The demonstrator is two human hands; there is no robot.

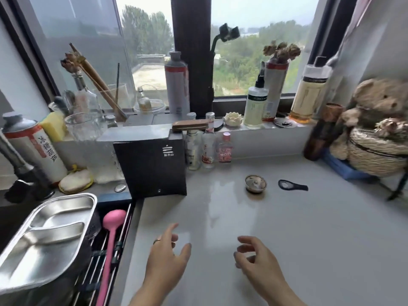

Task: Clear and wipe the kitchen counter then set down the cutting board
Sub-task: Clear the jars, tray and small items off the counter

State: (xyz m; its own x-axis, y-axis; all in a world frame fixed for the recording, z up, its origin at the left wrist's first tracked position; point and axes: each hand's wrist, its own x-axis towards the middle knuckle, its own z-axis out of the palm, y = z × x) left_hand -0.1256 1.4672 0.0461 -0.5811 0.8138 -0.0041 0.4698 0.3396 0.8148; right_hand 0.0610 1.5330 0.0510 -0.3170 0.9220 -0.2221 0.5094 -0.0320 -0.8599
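The grey kitchen counter [309, 228] fills the middle and right of the view. On it stand a small round metal lid or dish [255, 183] and, to its right, a flat black bottle opener [292, 185]. A black paper bag [152, 166] stands at the counter's back left corner. My left hand [166, 252], with a ring on one finger, hovers over the front of the counter, fingers apart and holding nothing. My right hand [257, 259] hovers beside it, fingers loosely curled and empty. No cutting board or cloth is in either hand.
Three small bottles [207, 149] line the back wall. The window sill carries tall bottles [256, 104], jars and a yellow sponge [54, 125]. A teddy bear and woven basket [375, 142] sit at right. A steel tray [44, 237] and pink ladle [110, 246] lie over the sink at left.
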